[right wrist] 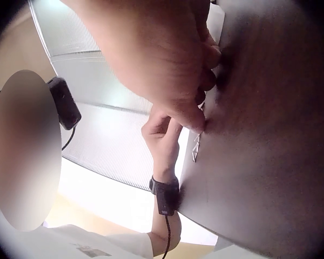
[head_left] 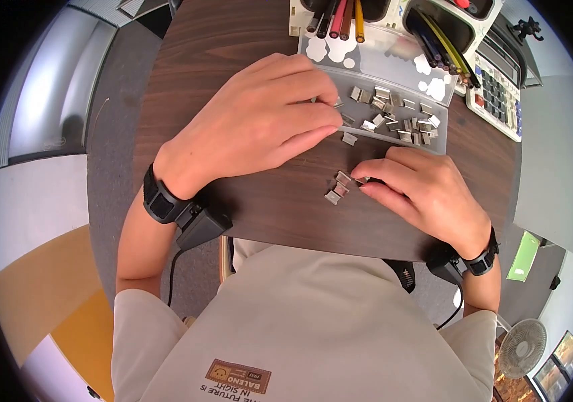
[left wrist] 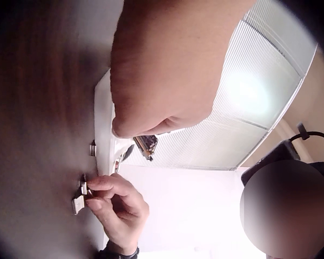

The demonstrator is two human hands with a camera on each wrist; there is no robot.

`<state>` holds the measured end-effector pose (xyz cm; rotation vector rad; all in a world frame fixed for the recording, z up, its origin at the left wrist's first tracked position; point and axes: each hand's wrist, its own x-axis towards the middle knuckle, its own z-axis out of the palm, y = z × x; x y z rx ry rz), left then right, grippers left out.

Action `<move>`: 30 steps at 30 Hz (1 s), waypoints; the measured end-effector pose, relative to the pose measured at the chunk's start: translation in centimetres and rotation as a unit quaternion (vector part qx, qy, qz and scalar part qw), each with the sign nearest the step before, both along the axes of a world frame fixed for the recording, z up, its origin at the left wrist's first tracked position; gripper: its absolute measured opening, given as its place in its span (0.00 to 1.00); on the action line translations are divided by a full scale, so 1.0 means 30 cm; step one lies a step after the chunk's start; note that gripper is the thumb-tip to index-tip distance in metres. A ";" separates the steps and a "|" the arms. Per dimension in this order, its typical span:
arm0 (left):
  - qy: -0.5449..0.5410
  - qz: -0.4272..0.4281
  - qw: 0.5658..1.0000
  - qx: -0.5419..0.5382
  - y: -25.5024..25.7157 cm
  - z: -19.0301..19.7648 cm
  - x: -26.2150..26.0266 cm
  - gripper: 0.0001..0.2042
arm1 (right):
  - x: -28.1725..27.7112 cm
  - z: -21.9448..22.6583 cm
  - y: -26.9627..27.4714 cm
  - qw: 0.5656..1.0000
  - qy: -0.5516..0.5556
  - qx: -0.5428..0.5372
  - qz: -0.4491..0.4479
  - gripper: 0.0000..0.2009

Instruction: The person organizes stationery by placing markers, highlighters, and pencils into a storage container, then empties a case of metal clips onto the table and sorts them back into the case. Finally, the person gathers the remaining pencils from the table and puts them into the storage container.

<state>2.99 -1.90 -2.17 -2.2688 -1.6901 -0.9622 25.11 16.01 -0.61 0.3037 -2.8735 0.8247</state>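
Observation:
My right hand (head_left: 427,187) is low over the table, its thumb and index finger pinching a small metal clip (head_left: 363,179) at the end of a short row. Other silver metal clips (head_left: 337,189) stand in that row just left of the fingertips. My left hand (head_left: 266,114) reaches over the left end of a clear plastic box (head_left: 393,139), with thumb and fingers bent at its rim. I cannot tell whether those fingertips hold a clip. Several loose metal clips (head_left: 415,127) lie in the box. One single clip (head_left: 349,139) sits on the table before it.
The box's open lid (head_left: 380,57) leans back toward a white organizer (head_left: 397,13) with coloured pencils (head_left: 346,20). A calculator (head_left: 497,100) stands at the right edge of the dark wooden table (head_left: 273,208). A wrist camera (head_left: 202,226) hangs under the left wrist.

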 end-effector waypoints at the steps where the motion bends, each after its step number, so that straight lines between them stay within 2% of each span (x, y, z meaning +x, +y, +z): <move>1: -0.001 -0.002 1.000 0.001 0.001 0.000 -0.001 0.08 | 0.001 0.003 0.001 1.000 0.000 0.000 -0.002 0.10; 10: 0.005 0.008 1.000 0.019 -0.025 0.004 -0.013 0.08 | -0.003 0.033 -0.009 0.999 0.022 0.006 -0.023 0.07; 13: 0.003 0.006 1.000 0.024 -0.044 0.014 -0.017 0.08 | -0.008 0.046 -0.015 0.989 0.082 -0.006 -0.127 0.06; 14: 0.003 0.003 1.000 0.026 -0.055 0.022 -0.017 0.08 | -0.011 0.057 -0.020 0.988 0.082 -0.003 -0.130 0.06; 16: 0.002 0.003 1.000 0.017 -0.073 0.033 -0.015 0.08 | -0.019 0.076 -0.018 0.965 0.101 0.027 -0.241 0.07; 17: 0.001 0.003 1.000 0.019 -0.077 0.031 -0.016 0.08 | -0.021 0.067 -0.003 0.962 0.107 0.022 -0.250 0.09; 23: 0.013 0.009 1.000 0.027 -0.103 0.036 -0.030 0.09 | -0.021 0.072 0.008 0.956 0.123 0.024 -0.265 0.10; 24: 0.009 0.009 1.000 0.021 -0.047 0.012 -0.019 0.09 | -0.005 0.050 0.063 0.954 0.117 0.012 -0.275 0.09; 28: 0.012 0.009 1.000 0.011 -0.043 0.011 -0.017 0.09 | 0.001 0.060 0.057 0.955 0.124 0.017 -0.268 0.09; 30: 0.013 0.008 1.000 0.010 -0.041 0.012 -0.012 0.09 | 0.004 0.072 0.035 0.962 0.087 -0.034 -0.255 0.08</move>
